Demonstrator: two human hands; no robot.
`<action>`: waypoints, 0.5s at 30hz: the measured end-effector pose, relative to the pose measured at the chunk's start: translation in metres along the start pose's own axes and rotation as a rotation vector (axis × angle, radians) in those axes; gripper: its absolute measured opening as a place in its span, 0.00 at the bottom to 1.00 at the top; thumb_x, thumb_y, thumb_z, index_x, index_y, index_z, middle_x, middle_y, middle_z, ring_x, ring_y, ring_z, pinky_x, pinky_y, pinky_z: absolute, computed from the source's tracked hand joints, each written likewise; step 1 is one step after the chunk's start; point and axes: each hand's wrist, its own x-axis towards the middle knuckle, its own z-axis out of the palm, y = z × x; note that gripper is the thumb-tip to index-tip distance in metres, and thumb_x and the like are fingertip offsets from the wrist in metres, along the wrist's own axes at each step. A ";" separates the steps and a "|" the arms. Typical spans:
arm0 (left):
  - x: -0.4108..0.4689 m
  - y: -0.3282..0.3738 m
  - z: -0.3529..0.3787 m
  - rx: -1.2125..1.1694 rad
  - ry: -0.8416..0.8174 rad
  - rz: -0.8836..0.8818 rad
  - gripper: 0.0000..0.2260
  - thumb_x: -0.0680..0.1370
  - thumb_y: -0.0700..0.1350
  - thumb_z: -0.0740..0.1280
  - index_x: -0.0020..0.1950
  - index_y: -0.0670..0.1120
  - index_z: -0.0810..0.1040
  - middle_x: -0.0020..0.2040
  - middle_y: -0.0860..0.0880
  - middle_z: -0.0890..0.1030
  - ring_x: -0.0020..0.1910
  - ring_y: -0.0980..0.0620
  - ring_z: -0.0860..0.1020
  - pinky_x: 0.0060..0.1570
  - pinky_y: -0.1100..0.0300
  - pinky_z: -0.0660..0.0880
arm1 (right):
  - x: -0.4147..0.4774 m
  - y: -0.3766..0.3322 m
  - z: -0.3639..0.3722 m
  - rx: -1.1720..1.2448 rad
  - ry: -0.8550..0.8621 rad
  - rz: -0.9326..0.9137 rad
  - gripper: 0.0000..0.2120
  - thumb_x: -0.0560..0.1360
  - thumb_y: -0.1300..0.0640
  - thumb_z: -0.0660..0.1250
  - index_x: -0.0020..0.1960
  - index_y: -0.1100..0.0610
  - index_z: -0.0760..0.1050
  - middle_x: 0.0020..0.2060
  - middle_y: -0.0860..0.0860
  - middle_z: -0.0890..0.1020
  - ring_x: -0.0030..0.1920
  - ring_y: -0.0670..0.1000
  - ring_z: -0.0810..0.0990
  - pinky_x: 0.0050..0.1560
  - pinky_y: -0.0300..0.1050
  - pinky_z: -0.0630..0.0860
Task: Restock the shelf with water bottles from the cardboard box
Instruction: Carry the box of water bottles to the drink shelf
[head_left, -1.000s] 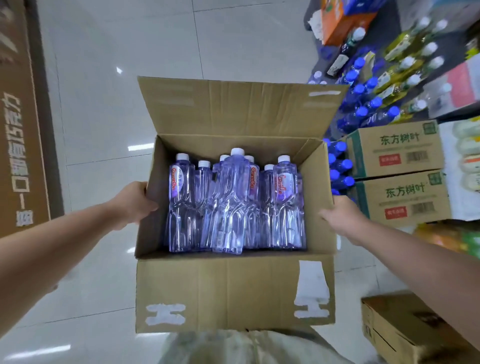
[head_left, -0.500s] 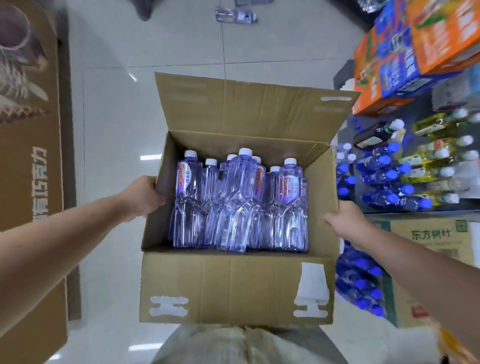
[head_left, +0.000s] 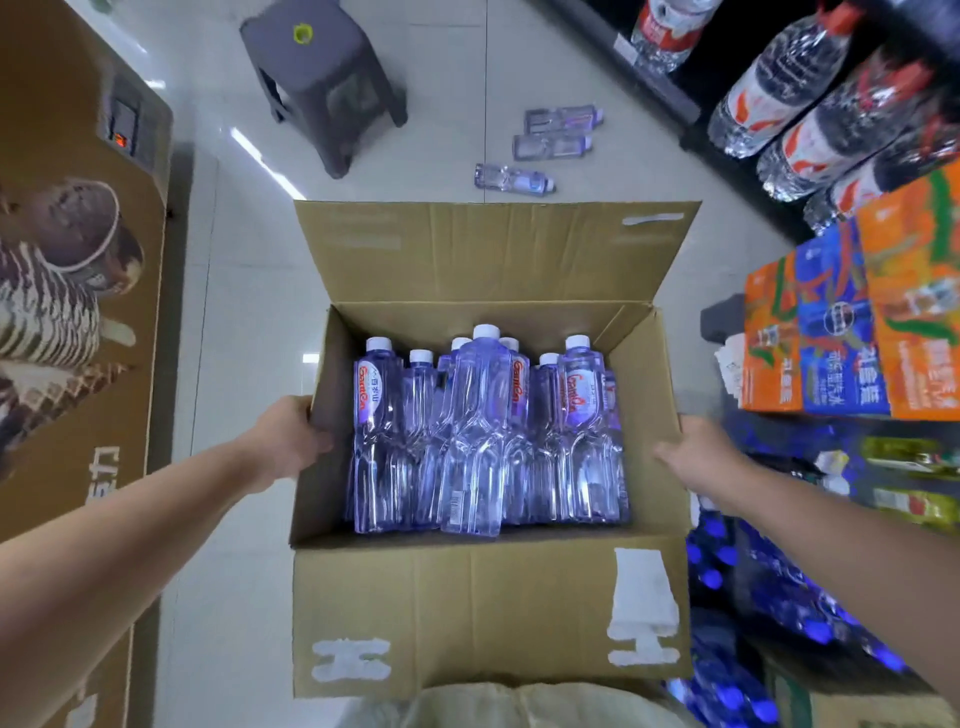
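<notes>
I have the cardboard box (head_left: 488, 608) held up in front of me, its flaps folded open and its near wall marked with white patches. The water bottles (head_left: 478, 431) stand upright inside, packed close together. They are clear with a purple tint, white caps and red lettering on the labels. One bottle in the middle sits higher than the rest.

My left hand (head_left: 291, 441) grips the box's left wall, fingers curled over its rim. My right hand (head_left: 696, 452) lies against the outside of the right wall. Its fingers look fairly straight, but the tips are hidden by the cardboard, so I cannot tell whether they hook onto it.

Beyond the far flap, three loose bottles (head_left: 511, 178) of the same kind lie on their sides on the pale tiled floor (head_left: 249, 322). A dark plastic stool (head_left: 322, 78) stands near them.

To my right runs the dark shelf (head_left: 685, 124). It carries big red-labelled bottles (head_left: 779, 88) at the far end and orange and blue cartons (head_left: 852, 332) just beside the box. Blue-capped bottles (head_left: 779, 597) fill the lower part of the shelf, near my right forearm.

On my left stands a brown freezer cabinet (head_left: 78, 260) printed with ice-cream pictures.
</notes>
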 end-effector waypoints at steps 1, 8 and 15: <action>0.015 0.015 -0.013 0.001 0.001 0.007 0.04 0.75 0.33 0.66 0.45 0.42 0.75 0.32 0.47 0.76 0.28 0.50 0.73 0.21 0.63 0.67 | 0.012 -0.019 -0.010 0.006 0.006 -0.001 0.05 0.73 0.65 0.64 0.47 0.62 0.79 0.42 0.63 0.83 0.39 0.59 0.80 0.39 0.48 0.75; 0.123 0.121 -0.106 0.011 -0.006 0.035 0.05 0.75 0.33 0.66 0.47 0.42 0.75 0.32 0.47 0.76 0.27 0.49 0.72 0.23 0.62 0.67 | 0.097 -0.148 -0.070 0.036 0.002 0.002 0.09 0.75 0.64 0.65 0.53 0.62 0.78 0.43 0.63 0.82 0.39 0.58 0.78 0.39 0.46 0.72; 0.233 0.213 -0.195 0.007 -0.007 0.019 0.06 0.73 0.35 0.67 0.48 0.43 0.77 0.37 0.43 0.80 0.33 0.44 0.77 0.28 0.59 0.72 | 0.192 -0.265 -0.127 0.084 0.014 0.022 0.05 0.73 0.64 0.65 0.47 0.62 0.78 0.36 0.59 0.79 0.35 0.55 0.75 0.36 0.44 0.70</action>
